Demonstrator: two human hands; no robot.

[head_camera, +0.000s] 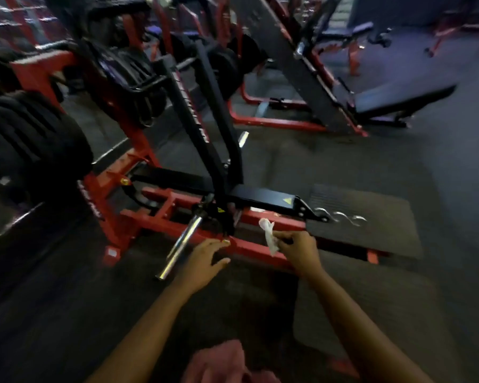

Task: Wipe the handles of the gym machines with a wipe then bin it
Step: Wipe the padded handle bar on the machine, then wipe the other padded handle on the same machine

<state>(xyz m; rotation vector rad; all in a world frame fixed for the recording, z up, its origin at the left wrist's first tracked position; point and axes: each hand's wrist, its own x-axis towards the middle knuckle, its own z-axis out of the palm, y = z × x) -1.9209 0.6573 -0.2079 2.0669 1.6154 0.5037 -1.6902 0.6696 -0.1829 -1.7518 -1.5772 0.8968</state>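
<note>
We observe the wipe (268, 235), white and crumpled, pinched at its lower end by the right hand (297, 251), whose fingers (284, 235) are clamped together on it; the free upper end of the wipe stands up toward 11 o'clock, in front of the red frame (263, 248) of the machine. The left hand (202, 262) sits at 9 o'clock from the wipe, near it but apart, with its fingers (219, 243) spread and holding nothing; the fingertips lie at the red frame, though we cannot tell whether they touch it. Just beside the left hand, at its 9 o'clock, a chrome bar (181, 246) runs from the machine's black pivot down toward 7 o'clock. A black padded arm (263, 200) bearing a yellow triangle label lies at 12 o'clock from the wipe, and a black upright (219, 111) rises from it toward 11 o'clock. A dark ribbed platform (371, 217) occupies 3 o'clock, with chrome hooks (340, 215) at its near-left edge. Black weight plates (31, 145) are stacked at 10 o'clock. The floor (343, 161) is dark. The picture is motion-blurred.
</note>
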